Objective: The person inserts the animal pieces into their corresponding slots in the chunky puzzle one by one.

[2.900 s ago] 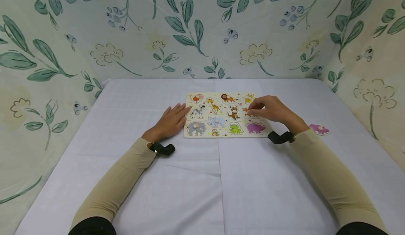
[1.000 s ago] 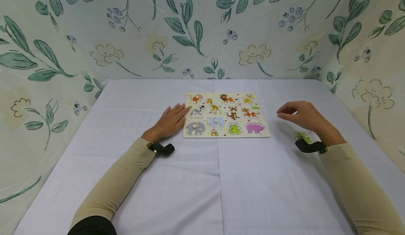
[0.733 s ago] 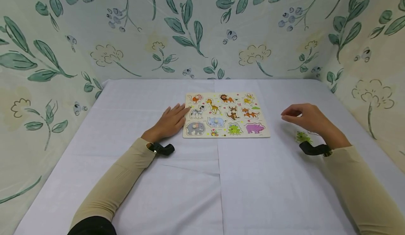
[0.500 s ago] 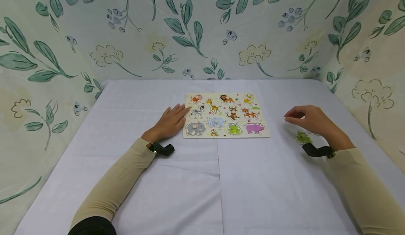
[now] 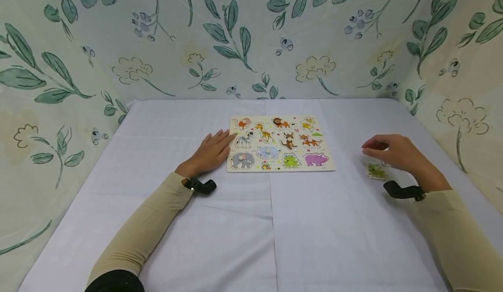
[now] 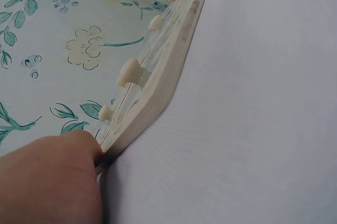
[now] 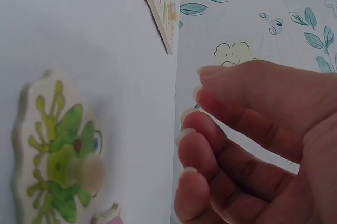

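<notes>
My left hand [image 5: 208,152] lies flat on the white cloth with spread fingers, its fingertips at the left edge of the wooden animal puzzle board [image 5: 275,164]. In the left wrist view, part of that hand [image 6: 52,176] meets the board's edge [image 6: 168,71]. Over the cloth to the right of the board, my right hand [image 5: 401,152] hovers with loosely bent fingers and nothing between them. Below it lies a green frog puzzle piece [image 5: 377,172], whose round knob [image 7: 90,174] shows up close. A pink-purple piece [image 7: 115,220] peeks out beside the frog, mostly hidden.
Several animal figures cover the board, among them a grey elephant [image 5: 242,160] and a purple hippo [image 5: 316,159]. White cloth [image 5: 220,239] covers the table. A leaf-patterned curtain [image 5: 251,43] stands behind and along both sides.
My right hand has left the board's right side and moved right and toward me. The frog piece has come into view below it; the purple piece is now largely covered. The left hand stays put.
</notes>
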Demonstrator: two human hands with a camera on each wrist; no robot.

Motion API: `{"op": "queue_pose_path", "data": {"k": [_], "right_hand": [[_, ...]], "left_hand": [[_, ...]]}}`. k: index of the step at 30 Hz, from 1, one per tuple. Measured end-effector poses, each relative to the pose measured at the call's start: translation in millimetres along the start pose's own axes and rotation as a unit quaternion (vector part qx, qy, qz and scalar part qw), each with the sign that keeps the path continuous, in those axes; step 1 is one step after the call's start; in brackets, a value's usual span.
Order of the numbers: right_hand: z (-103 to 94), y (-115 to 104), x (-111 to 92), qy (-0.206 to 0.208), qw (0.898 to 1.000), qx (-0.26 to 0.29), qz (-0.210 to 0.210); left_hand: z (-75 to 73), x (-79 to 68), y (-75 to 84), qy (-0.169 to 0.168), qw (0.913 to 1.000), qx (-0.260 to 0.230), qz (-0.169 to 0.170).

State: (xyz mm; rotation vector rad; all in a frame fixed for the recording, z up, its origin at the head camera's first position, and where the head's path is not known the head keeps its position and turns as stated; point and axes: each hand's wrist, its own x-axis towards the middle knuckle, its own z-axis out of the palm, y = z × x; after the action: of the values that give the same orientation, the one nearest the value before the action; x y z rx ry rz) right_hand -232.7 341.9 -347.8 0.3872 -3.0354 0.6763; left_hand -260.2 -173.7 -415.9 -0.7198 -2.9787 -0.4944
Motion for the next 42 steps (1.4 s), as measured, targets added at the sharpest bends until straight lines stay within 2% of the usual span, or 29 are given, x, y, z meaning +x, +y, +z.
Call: {"op": "queue_pose_path", "data": {"k": [8,15,25,42], "right_hand": [[-10.2,6.0,-7.2,-0.007,1.000,0.006,0.023],[-16.4,12.4,-10.7,-0.008,1.000,0.009,0.011],[-16.3,18.3,-13.0,-0.015,1.000,0.000,-0.005],[-8.0,21.9,-24.2,-0.034,0.999,-0.006,-0.006]], "left_hand": [[2.6,0.9,-1.8,0.001,1.0000,0.008,0.001],[0.9,0.3,-2.5,0.004,1.0000,0.002,0.001],[1.5,0.4,-2.9,0.000,1.0000,0.001,-0.001],[0.2,-0.5,-0.4,0.001,1.0000,0.002,0.003]]}}
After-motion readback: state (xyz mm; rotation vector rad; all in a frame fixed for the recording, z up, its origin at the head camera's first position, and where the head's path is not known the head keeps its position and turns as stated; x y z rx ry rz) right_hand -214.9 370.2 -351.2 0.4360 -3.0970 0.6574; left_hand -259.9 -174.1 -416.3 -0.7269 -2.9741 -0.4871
